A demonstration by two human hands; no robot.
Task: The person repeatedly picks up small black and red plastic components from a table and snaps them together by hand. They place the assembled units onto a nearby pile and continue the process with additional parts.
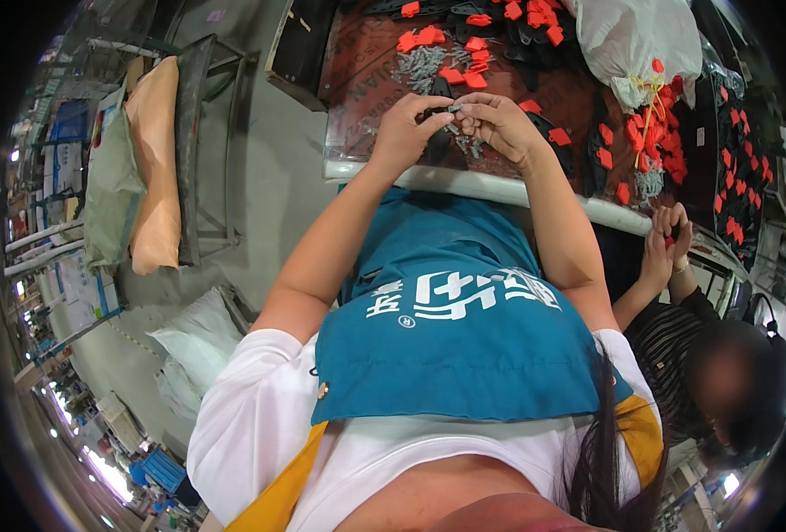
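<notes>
The small grey part (454, 108) is mostly hidden by fingers. Left hand (404, 133) and right hand (499, 124) pinch it together, above the surface (366, 71) edge.

Teal apron (464, 355) with white lettering, red plastic pieces (477, 78), grey screws (421, 64), reddish-brown table (366, 71), white sack (632, 35)

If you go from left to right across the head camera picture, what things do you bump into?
Orange and green sacks → white bag on the floor → left hand → right hand → white tied bag → co-worker's hands
</notes>
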